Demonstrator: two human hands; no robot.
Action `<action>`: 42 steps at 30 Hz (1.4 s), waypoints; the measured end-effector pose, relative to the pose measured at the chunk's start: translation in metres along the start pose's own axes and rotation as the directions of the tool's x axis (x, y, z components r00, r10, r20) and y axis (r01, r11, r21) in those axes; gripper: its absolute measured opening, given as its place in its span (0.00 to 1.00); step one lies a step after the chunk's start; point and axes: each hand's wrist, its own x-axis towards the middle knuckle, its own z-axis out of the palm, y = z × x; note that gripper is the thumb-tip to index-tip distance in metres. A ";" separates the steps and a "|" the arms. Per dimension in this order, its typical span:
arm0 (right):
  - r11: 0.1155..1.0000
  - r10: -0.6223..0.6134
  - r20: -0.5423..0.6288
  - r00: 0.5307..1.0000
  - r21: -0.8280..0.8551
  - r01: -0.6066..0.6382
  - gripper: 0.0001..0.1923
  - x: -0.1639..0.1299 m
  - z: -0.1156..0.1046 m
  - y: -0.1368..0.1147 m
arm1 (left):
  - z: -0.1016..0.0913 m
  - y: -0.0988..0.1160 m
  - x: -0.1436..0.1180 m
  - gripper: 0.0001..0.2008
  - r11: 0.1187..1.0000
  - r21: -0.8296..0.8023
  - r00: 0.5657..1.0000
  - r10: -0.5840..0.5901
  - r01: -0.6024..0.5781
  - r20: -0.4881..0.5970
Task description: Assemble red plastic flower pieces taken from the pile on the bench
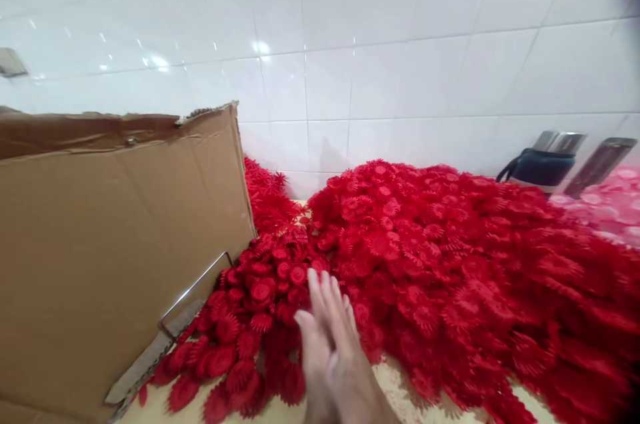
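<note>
My right hand [333, 344] reaches forward from the bottom middle, flat and blurred, with the fingers stretched out and nothing in it. Its fingertips rest on or just above the near edge of a large heap of red plastic flower-shaped pieces [450, 264]. The heap spreads over the pale tabletop [280, 414] from the middle to the right edge. A smaller spill of the same red pieces [245, 331] lies just left of the hand. My left hand is out of sight.
A big brown cardboard box [110, 237] stands at the left, with a metal wire clip [195, 291] on its side. White tiled wall [400, 44] runs behind. At the back right stand a dark flask [543, 167] and pink pieces [610, 204].
</note>
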 end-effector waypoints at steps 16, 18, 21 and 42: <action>0.953 0.159 0.242 0.957 0.214 -0.212 0.29 0.009 -0.038 -0.001 | 0.007 -0.002 -0.013 0.30 0.989 0.147 0.995 -0.014 0.000 0.098; 0.959 0.098 0.267 0.959 0.233 -0.163 0.29 -0.001 -0.040 -0.009 | 0.007 0.002 -0.007 0.30 0.989 0.145 0.996 -0.030 0.018 0.080; 0.969 0.115 0.222 0.968 0.189 -0.158 0.32 0.012 -0.045 -0.010 | 0.010 -0.004 -0.006 0.29 0.989 0.143 0.996 -0.056 0.046 0.065; 0.959 0.199 0.224 0.954 0.154 -0.236 0.39 0.014 -0.059 -0.021 | 0.012 -0.007 -0.025 0.31 0.969 0.246 0.991 -0.030 -0.002 0.128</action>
